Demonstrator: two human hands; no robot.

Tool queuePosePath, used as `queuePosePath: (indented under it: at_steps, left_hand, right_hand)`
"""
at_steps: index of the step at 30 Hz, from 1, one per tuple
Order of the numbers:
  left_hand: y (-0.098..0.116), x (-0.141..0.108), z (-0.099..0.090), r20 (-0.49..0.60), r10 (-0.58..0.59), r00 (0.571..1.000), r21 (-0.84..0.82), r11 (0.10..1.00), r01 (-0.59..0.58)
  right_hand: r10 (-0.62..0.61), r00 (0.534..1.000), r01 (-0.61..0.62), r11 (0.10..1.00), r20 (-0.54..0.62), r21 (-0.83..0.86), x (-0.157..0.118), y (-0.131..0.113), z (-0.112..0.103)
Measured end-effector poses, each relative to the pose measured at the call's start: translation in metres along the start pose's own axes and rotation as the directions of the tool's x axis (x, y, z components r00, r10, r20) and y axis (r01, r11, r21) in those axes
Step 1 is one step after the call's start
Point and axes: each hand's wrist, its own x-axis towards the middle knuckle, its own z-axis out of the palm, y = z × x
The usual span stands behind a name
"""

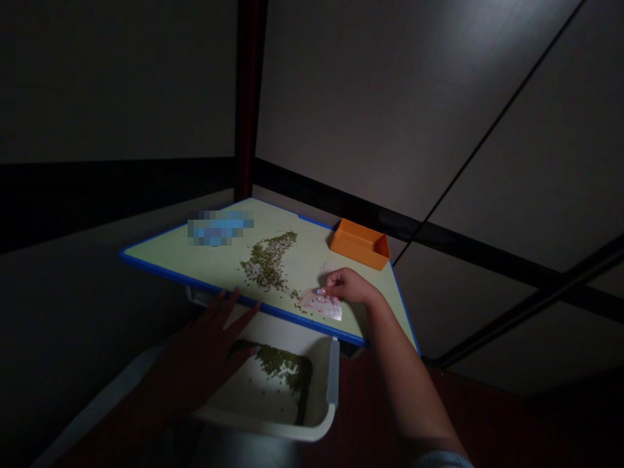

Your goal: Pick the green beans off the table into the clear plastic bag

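My right hand [345,286] is over the table's right part, its fingers closed in a pinch on a small pale thing too small to name. Just below it lies a clear protractor-like sheet [324,304] with pink marks. To its left, small green grains [268,263] are scattered in a patch on the pale tabletop [166,252]. My left hand [229,331], in shadow, has its fingers spread at the blue front edge, above the left side of a white bin [273,429]. It holds nothing. More green grains lie inside the bin.
An orange open box [361,244] stands at the table's back right. A blurred blue object [219,227] lies at the back left. Panelled walls [341,110] rise behind the table, with a dark red post [249,97] at the corner.
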Motion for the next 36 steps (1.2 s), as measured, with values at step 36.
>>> queuePosePath:
  at_steps: [36]
  left_hand:
    - [0.003,0.003,-0.008,0.061,-0.015,0.998,0.001,1.0,0.015]
  right_hand:
    - [-0.033,0.999,0.032,0.999,-0.035,-0.012,0.001,0.0,0.001]
